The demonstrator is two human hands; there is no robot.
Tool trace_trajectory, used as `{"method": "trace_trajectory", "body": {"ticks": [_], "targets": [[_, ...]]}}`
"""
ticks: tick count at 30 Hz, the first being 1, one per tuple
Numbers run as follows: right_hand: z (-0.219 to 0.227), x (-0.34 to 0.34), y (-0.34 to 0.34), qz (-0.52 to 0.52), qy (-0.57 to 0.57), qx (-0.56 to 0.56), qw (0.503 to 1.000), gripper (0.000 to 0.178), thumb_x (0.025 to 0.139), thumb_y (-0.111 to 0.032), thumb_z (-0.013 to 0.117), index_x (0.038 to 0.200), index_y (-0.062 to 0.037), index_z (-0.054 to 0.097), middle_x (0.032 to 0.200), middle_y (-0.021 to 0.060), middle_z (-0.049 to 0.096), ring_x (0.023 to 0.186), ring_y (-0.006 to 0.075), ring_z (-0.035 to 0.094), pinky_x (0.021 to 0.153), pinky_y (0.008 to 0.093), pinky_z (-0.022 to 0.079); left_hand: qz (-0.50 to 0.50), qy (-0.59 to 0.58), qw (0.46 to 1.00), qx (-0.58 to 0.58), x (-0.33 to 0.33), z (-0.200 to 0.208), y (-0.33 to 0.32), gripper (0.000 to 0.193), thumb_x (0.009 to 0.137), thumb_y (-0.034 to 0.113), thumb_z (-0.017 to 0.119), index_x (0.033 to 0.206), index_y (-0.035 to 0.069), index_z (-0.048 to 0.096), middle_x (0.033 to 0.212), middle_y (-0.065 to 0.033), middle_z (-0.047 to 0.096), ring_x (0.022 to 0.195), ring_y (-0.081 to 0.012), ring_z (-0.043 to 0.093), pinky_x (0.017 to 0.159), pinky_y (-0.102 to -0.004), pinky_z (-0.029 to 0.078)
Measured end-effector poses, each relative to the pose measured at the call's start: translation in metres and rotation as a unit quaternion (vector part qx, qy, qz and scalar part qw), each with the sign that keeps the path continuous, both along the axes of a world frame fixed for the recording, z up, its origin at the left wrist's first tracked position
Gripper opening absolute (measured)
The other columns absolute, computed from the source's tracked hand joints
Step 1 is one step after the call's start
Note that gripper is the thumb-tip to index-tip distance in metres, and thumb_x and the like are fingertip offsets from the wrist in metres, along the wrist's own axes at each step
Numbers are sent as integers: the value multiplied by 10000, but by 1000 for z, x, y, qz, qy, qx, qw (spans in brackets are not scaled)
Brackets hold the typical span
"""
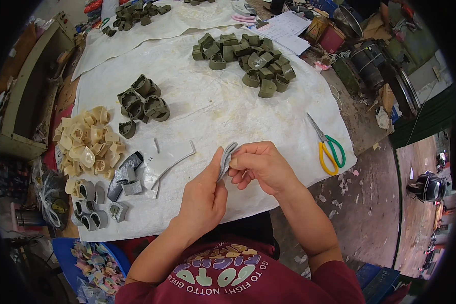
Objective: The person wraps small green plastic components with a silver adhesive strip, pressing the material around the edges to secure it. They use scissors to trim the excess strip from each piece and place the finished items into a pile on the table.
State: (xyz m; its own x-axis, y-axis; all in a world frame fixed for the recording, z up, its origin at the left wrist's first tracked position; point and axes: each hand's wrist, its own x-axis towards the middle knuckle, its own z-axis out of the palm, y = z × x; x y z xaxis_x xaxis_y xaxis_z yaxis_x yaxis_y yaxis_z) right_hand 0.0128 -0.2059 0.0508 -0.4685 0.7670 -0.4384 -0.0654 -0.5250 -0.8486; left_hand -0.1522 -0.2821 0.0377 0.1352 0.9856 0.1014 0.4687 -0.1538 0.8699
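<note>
The left hand (203,201) grips a folded grey strip (227,156) above the counter's (268,119) near middle; the right hand (261,164) has thumb and forefinger closed at the strip's right edge, other fingers loosely curled. Yellow-and-green-handled scissors (323,137) lie right, cream moulded pieces (87,157) left.

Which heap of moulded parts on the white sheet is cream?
The cream heap near the white sheet's left edge, just beyond the small grey heap. Its pale colour sets it apart from that one and the olive-green heaps.
</note>
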Motion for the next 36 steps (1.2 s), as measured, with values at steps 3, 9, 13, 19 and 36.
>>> {"method": "trace_trajectory", "body": {"ticks": [3,9,13,19,36], "targets": [[1,2,-1,0,21,-20,1000,127,798,-135,652,794,-9,669,732,74,657,592,134,628,493,267,511,-3,-90,996,-8,2,-2,0,603,826,-64,443,1421,-20,355,1051,-212,625,807,-300,644,740,-320,495],[-1,4,-5,-16,12,30,999,120,818,-115,637,782,-2,651,722,58,641,589,115,606,515,250,498,-16,-149,989,-2,4,-4,3,518,881,19,520,1391,23,431,1147,-158,598,876,-192,583,798,-303,463],[-14,-1,-14,-29,-7,152,988,119,839,-97,617,781,6,634,719,35,625,608,86,584,542,224,479,17,-194,980,-45,1,-10,13,307,915,133,601,1183,-16,615,1003,-106,643,745,-117,552,697,-250,451],[-27,7,-29,-104,116,222,963,87,836,-61,562,811,2,616,775,81,629,616,144,578,559,266,475,128,-470,844,-223,2,-28,19,194,944,140,554,1031,-2,654,840,-39,670,688,-118,615,662,-255,499],[-239,327,-316,286,-694,-204,628,303,820,-185,604,1047,3,675,1043,170,685,942,290,678,818,396,534,278,-323,901,-76,-13,-48,-32,533,830,-23,504,1347,2,379,1326,-137,442,1194,-252,469,990,-406,416]]}}
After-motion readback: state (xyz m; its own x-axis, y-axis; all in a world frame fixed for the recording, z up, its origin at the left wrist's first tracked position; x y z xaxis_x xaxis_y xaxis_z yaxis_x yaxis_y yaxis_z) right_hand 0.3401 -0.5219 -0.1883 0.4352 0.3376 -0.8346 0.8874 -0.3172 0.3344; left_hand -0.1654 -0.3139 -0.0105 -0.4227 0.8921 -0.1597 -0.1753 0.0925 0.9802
